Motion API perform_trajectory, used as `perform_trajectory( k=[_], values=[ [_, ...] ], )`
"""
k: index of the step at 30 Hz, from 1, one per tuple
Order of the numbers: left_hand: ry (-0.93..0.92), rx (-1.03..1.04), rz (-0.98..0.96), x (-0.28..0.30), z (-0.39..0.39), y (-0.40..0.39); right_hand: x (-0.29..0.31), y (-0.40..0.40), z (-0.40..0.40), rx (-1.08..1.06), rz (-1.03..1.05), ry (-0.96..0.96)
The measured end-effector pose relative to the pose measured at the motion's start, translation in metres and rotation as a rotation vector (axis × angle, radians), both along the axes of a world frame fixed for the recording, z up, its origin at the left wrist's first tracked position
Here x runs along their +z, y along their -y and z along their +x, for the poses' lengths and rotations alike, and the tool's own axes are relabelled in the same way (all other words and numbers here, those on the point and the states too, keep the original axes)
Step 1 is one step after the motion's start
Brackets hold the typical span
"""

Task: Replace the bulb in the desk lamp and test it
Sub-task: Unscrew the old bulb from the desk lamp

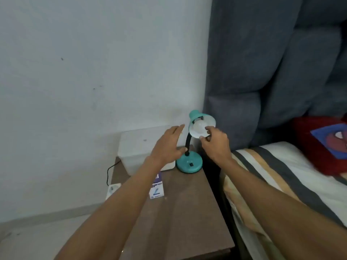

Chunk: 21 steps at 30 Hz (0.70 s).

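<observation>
A teal desk lamp [189, 164] with a black gooseneck stands at the back of a brown bedside table [180, 218]. Its shade [211, 119] tilts toward me, and a white bulb [199, 127] sits inside it. My right hand [216, 143] is at the shade's lower rim, its fingertips curled and touching the bulb and rim. My left hand [167, 145] hovers with straight fingers just left of the gooseneck, holding nothing. A small bulb box [156, 188] lies on the table, partly hidden by my left forearm.
A white box [142, 145] stands behind my left hand against the wall. A black cord [110, 171] runs down to a white socket strip [112, 190] left of the table. A striped bed [281, 175] and grey headboard [262, 72] are on the right.
</observation>
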State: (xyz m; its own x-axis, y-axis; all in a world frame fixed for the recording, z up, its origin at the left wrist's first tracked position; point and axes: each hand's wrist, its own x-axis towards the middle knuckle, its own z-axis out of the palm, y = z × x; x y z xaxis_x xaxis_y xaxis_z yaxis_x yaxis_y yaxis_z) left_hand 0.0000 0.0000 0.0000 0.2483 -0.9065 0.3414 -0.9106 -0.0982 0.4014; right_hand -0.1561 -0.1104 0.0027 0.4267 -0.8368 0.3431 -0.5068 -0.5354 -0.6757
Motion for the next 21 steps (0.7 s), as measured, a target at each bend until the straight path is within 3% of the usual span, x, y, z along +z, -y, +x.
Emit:
perform_trajectory(
  k=[7, 16, 18, 21],
  values=[
    [-0.091, -0.125, -0.045, -0.016, 0.018, 0.073, -0.003, 0.032, 0.029, -0.045, 0.137, 0.118],
    [-0.040, -0.207, -0.167, -0.037, 0.033, 0.099, -0.018, 0.044, 0.051, -0.103, 0.198, 0.192],
    [-0.045, -0.203, -0.167, -0.038, 0.036, 0.101, -0.021, 0.045, 0.055, -0.105, 0.128, 0.141],
    [-0.049, -0.212, -0.160, -0.038, 0.039, 0.100, -0.029, 0.047, 0.057, -0.042, -0.138, -0.066]
  ],
)
